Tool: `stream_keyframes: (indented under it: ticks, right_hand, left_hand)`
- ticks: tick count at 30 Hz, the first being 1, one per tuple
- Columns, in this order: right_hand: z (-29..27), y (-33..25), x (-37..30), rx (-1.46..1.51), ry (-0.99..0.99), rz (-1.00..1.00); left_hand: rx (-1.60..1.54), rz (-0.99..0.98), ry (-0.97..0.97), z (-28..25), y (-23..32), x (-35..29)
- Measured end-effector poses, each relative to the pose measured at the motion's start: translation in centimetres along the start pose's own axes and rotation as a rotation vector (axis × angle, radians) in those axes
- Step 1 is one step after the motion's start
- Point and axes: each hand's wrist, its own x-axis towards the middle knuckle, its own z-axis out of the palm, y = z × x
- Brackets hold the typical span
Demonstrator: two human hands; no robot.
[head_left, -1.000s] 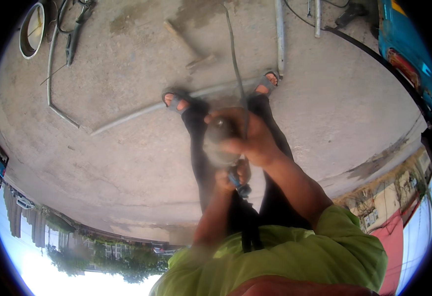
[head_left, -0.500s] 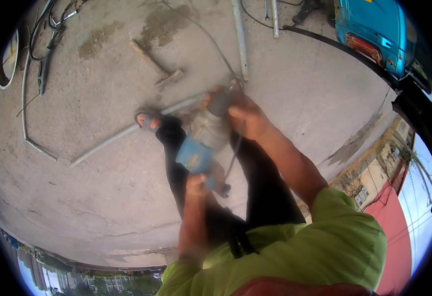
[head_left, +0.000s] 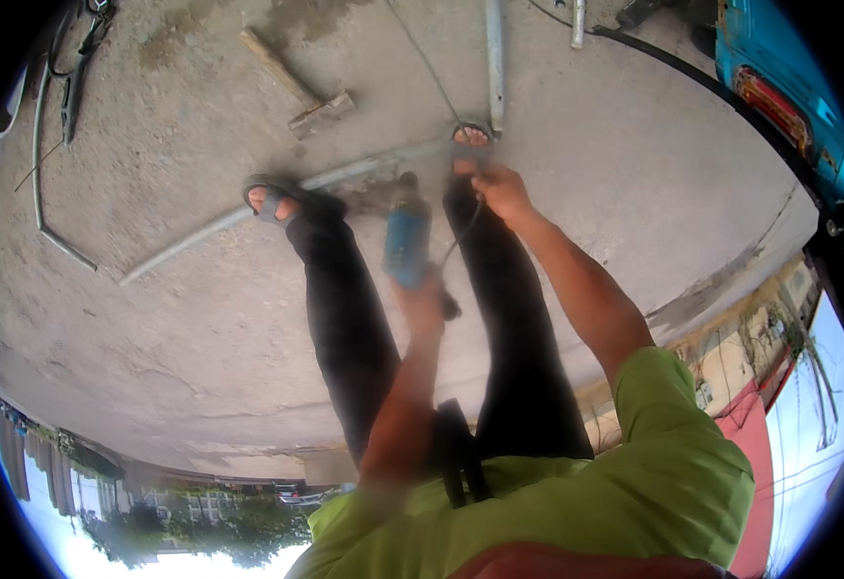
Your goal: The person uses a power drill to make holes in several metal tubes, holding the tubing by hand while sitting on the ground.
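Left hand: our left hand [head_left: 420, 294] is closed around the rear of a blue-and-grey power tool [head_left: 408, 241].
Right hand: our right hand [head_left: 502, 193] grips a thin dark cable [head_left: 438, 85], ahead and right of the tool.
Tool: we have it between our black-clad legs, dark end pointing away, slightly blurred.
Pipe: we see a long grey pipe [head_left: 372, 166] crossing beyond the tool.
Hammer: our wooden-handled, metal-headed hammer [head_left: 292, 79] lies ahead-left of the tool.
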Motion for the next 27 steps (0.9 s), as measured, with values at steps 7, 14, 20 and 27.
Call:
stream_keyframes:
  ticks: [7,14,20,27]
  right_hand:
    - [5.2,2.8,-1.1,0.166,-0.115,0.113]
    - [10.8,1.5,-5.5,0.376,-0.161,0.161]
    - [11.6,-0.6,-8.0,0.107,-0.077,0.138]
    - [11.5,1.1,-6.3,0.250,-0.122,0.185]
  left_hand:
    - [-0.025,0.131,0.131,2.5,-7.4,3.2]
    - [-0.192,0.141,0.094,2.5,-8.1,3.9]
    - [-1.106,-0.126,-0.100,0.5,-10.0,6.0]
    - [0.444,0.214,0.111,1.6,-7.1,4.9]
